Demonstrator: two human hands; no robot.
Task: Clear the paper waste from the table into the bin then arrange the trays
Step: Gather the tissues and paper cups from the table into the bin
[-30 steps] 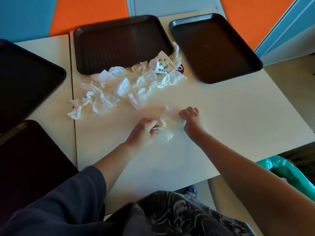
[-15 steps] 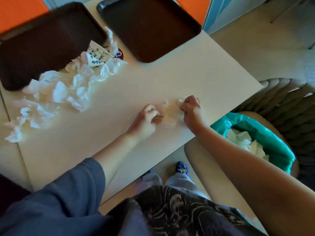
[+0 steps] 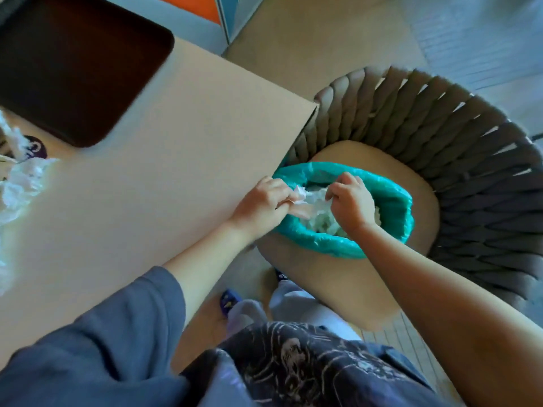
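The crumpled paper (image 3: 311, 198) has moved from the table (image 3: 176, 171) to above the bin (image 3: 393, 207); the left hand (image 3: 261, 205) and right hand (image 3: 351, 202) each pinch it with curled fingers. Risk: uneven release drops it over the rim. More paper waste (image 3: 17, 183) remains beside the tray (image 3: 73, 69).
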